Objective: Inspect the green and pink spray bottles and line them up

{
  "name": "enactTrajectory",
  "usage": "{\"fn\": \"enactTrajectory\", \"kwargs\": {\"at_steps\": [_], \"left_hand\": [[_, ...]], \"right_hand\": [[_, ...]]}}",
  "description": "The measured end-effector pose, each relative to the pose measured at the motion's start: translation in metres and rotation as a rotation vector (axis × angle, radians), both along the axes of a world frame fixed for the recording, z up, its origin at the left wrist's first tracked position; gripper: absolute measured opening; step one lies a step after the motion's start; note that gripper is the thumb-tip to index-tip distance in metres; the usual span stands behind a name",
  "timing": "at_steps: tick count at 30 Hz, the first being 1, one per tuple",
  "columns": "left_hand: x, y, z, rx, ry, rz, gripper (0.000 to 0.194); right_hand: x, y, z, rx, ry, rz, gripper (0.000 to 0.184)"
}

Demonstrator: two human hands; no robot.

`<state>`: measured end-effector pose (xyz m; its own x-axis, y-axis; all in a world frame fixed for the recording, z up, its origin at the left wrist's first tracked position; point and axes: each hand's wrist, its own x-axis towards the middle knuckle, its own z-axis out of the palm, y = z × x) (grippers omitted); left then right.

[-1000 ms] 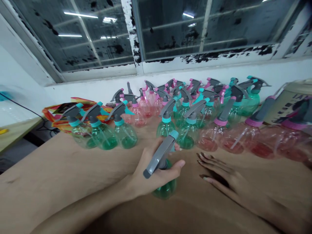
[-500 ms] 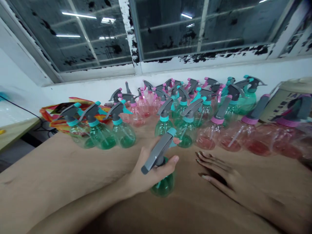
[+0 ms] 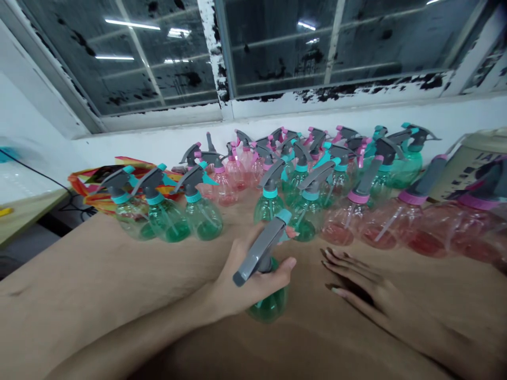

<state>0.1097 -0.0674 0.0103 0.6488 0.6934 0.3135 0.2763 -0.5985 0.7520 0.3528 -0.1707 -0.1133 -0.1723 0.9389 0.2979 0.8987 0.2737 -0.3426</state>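
Note:
My left hand (image 3: 247,293) is wrapped round the neck of a green spray bottle (image 3: 271,307) in front of me. Its grey trigger head with a teal nozzle tip points away from me, and the fingers hide part of the neck. On the wooden table, my right hand (image 3: 370,287) lies palm down with fingers stretched out, holding nothing. Just beyond the held bottle stand two green spray bottles with teal collars, the nearer one (image 3: 307,227) by my left fingertips. A row of pink spray bottles (image 3: 338,229) stands past my right fingertips.
Three green spray bottles (image 3: 204,221) stand at the left before an orange and red bag (image 3: 95,195). Many more pink and green ones crowd against the white wall under the window. A beige printed container (image 3: 467,163) is at the right. Bare tabletop (image 3: 119,285) shows at the left.
The view has shifted slightly, moving the scene a little to the right. Both hands keep their poses, and the left still grips the green spray bottle.

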Motion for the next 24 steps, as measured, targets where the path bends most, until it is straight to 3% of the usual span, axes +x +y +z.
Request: {"fn": "enactTrajectory", "kwargs": {"at_steps": [9,16,24], "left_hand": [[-0.0031,-0.0035,0.0024,0.091,0.039,0.028,0.012],[-0.0051,-0.0002,0.0008,0.009,0.099,-0.025,0.035],[-0.0027,-0.0002,-0.0009,0.014,0.063,-0.010,0.033]], "right_hand": [[-0.0021,-0.0002,0.0027,-0.008,0.050,-0.004,0.051],[-0.0025,-0.0013,0.0048,-0.022,0.022,-0.012,0.050],[-0.0022,-0.0004,0.0051,-0.015,0.038,-0.011,0.051]]}}
